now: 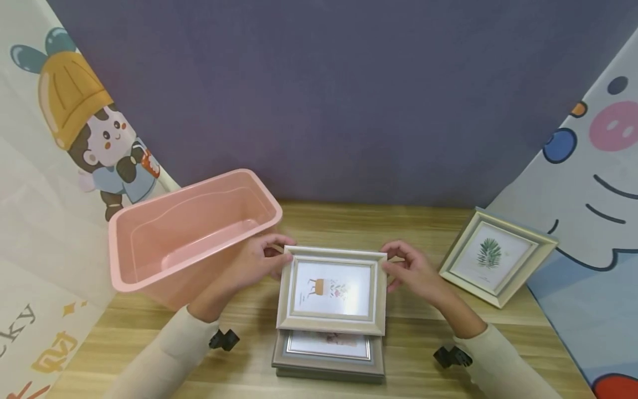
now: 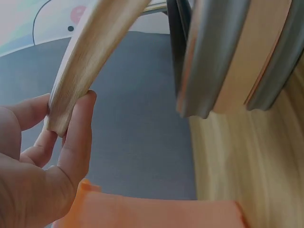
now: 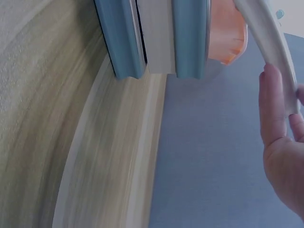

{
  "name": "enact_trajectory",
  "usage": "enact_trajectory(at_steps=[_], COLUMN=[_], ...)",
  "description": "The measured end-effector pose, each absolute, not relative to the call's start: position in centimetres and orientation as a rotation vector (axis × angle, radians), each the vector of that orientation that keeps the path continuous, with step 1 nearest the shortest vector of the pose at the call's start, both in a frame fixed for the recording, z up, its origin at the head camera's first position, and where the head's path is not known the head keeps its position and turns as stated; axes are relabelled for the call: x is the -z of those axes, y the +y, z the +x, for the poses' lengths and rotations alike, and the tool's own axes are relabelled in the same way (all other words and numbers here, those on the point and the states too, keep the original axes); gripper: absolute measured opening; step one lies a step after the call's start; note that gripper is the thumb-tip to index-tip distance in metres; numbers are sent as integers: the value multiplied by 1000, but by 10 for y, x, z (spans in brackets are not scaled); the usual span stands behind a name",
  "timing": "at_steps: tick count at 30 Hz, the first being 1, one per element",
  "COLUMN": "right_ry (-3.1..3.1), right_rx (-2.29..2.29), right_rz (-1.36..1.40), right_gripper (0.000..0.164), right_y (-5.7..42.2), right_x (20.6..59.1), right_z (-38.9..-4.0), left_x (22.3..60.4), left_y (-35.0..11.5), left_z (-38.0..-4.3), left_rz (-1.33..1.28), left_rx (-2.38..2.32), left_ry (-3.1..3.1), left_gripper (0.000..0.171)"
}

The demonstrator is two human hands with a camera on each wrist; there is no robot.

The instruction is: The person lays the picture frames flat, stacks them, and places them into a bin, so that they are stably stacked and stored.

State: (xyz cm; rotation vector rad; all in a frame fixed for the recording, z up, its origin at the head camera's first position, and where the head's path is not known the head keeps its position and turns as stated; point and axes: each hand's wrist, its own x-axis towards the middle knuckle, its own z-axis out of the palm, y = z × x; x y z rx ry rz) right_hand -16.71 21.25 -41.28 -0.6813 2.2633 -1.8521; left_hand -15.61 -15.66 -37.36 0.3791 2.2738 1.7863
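A cream picture frame with a chair-and-flower print is held up by its two far corners. The left hand pinches its left corner between thumb and fingers. At the opposite corner the right hand grips the edge the same way. Both wrist views show a gap between this raised frame and the stack below. In that stack a grey-brown picture frame lies face up, its print partly covered by the held frame. The left wrist view shows the stacked frames edge-on.
On the wooden table, a pink bin stands at the left, its inside bare. Another frame with a green leaf print leans tilted at the right. A dark grey panel rises behind, with cartoon-printed sheets at both sides.
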Motion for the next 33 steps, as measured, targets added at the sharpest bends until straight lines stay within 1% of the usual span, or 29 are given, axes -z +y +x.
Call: enact_trajectory(at_steps=[4,13,20,33], right_ry=[2248,2257,2243,2257], right_rx=[1803,1725,1677,1599], right_rz=[-628,-523,-493,-471], right_gripper=[30,29,22,24], right_y=[211,207,206,204], right_x=[414,421,423,427], right_z=[-167,-165,-165,-164], left_x=[380,392,401,410], left_y=[-158,-161,-161,-165], left_z=[-156,-158,-157,-154], left_rz=[343,306,288,295], left_rx=[-1782,-1716,-1698,-1634], left_ry=[2220,2206,2172,2172], left_gripper=[39,35,34,33])
